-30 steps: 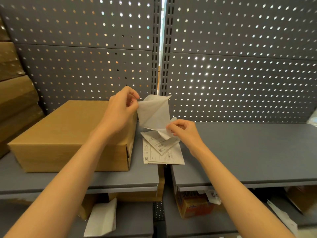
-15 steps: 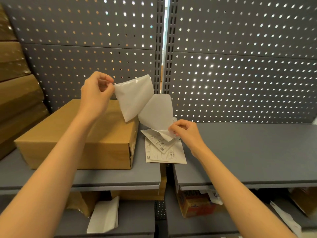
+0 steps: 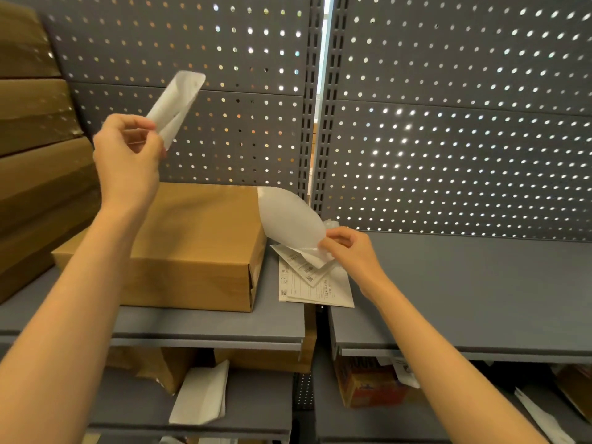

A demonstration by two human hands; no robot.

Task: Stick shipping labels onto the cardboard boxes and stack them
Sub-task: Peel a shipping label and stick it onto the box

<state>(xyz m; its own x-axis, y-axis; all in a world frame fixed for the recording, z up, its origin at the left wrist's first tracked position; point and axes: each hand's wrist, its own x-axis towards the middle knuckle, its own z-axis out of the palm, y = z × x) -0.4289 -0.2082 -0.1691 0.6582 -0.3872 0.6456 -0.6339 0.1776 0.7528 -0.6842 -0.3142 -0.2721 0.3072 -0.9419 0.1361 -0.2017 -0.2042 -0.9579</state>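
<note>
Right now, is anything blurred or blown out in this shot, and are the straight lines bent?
Head view: the white sheet pinched in the left hand is smeared by motion; backlight through the pegboard holes blows out to white spots at right; the wide lens bows the shelf edges and tilts the stacked boxes at far left; the cardboard box stays fairly sharp.

Left hand (image 3: 128, 161) raised, fingers apparently pinched together; right hand (image 3: 349, 251) low, forearm extended, fingertips pinched.

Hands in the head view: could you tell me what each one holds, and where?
Left hand pinches the peeled sheet by its lower end; right hand pinches the other sheet at its lower right edge.
</note>
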